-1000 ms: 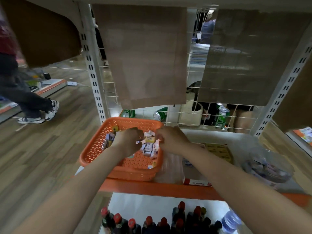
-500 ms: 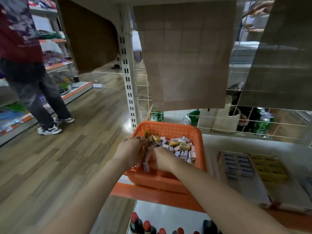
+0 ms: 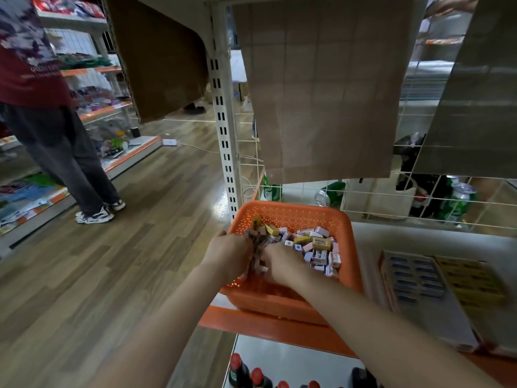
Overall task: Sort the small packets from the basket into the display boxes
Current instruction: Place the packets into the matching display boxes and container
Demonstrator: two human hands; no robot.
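Shifted leftward across the orange basket [image 3: 345, 219] since a second ago, left hand [image 3: 228, 257] and right hand [image 3: 282, 264] cup small packets [image 3: 258, 249], each grip curled round the clump, likely a handful bound for display boxes [image 3: 414, 277] alongside.

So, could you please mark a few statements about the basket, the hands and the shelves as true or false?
1. The left hand and the right hand are both inside the orange basket. True.
2. The orange basket is empty. False: it holds many small packets.
3. The display boxes lie to the right of the basket. True.
4. The bottles on the lower shelf have blue caps. False: their caps are red.
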